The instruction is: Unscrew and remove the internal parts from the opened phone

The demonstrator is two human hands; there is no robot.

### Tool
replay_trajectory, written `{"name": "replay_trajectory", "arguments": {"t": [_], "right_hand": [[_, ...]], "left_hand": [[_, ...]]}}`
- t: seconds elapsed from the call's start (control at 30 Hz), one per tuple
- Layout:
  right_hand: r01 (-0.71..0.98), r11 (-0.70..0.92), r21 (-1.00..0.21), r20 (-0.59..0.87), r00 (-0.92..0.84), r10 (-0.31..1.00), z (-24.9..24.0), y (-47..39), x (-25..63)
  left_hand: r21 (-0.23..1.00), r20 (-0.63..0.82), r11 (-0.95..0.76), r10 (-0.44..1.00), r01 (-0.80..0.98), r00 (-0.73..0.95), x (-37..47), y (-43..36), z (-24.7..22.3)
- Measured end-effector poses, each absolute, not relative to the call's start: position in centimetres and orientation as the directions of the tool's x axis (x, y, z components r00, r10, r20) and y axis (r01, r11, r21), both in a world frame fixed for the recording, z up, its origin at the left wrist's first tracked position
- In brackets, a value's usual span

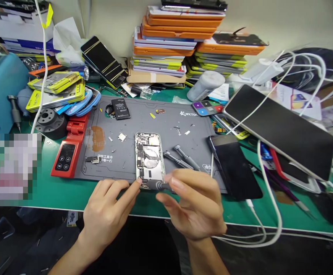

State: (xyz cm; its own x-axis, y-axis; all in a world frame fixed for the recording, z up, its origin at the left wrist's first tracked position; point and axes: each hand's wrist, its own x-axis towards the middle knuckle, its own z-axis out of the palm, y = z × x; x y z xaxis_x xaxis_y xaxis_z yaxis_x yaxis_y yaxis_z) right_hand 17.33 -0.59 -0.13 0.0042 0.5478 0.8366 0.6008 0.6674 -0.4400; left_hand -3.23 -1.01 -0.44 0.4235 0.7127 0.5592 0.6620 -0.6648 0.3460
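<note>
An opened phone (150, 158), its inner parts exposed, lies on the grey work mat (126, 147). My left hand (109, 208) has its index fingertip on the phone's lower left corner; its other fingers are bent over the mat's front edge, and the thumb is hidden. In the fingers of my right hand (196, 204) is a dark grey screwdriver (157, 185), held low across the phone's bottom end. Its tip is too small to make out. Two more screwdrivers (183, 156) lie right of the phone. A black battery (121, 109) rests near the mat's top.
Small metal parts (122, 136) are scattered over the mat. A red device with buttons (66, 158) stands at its left end. On the right lie a dark phone (236, 166), a large tablet (281, 128) and white cables (265, 179). Stacked boxes (166, 49) line the back.
</note>
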Motion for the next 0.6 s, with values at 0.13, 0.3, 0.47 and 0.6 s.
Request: {"name": "replay_trajectory", "arguments": {"t": [0.13, 0.3, 0.47, 0.6], "right_hand": [[0.543, 0.696, -0.470, 0.835, 0.017, 0.550, -0.2, -0.6, 17.5], [0.530, 0.700, -0.479, 0.827, 0.005, 0.562, 0.0, -0.5, 17.6], [0.530, 0.700, -0.478, 0.824, -0.005, 0.566, 0.3, -0.2, 17.7], [0.508, 0.705, -0.495, 0.804, -0.040, 0.593, 0.2, 0.0, 17.6]], "left_hand": [[0.344, 0.559, -0.673, 0.707, 0.655, 0.433, -3.3, -0.9, -0.4], [0.346, 0.563, -0.675, 0.705, 0.652, 0.431, -3.3, -0.9, -0.3], [0.568, 0.502, -0.625, 0.779, 0.535, 0.375, -3.9, -1.1, 0.0], [0.757, 0.403, -0.491, 0.870, 0.431, 0.283, -4.7, -1.3, 0.6]]}}
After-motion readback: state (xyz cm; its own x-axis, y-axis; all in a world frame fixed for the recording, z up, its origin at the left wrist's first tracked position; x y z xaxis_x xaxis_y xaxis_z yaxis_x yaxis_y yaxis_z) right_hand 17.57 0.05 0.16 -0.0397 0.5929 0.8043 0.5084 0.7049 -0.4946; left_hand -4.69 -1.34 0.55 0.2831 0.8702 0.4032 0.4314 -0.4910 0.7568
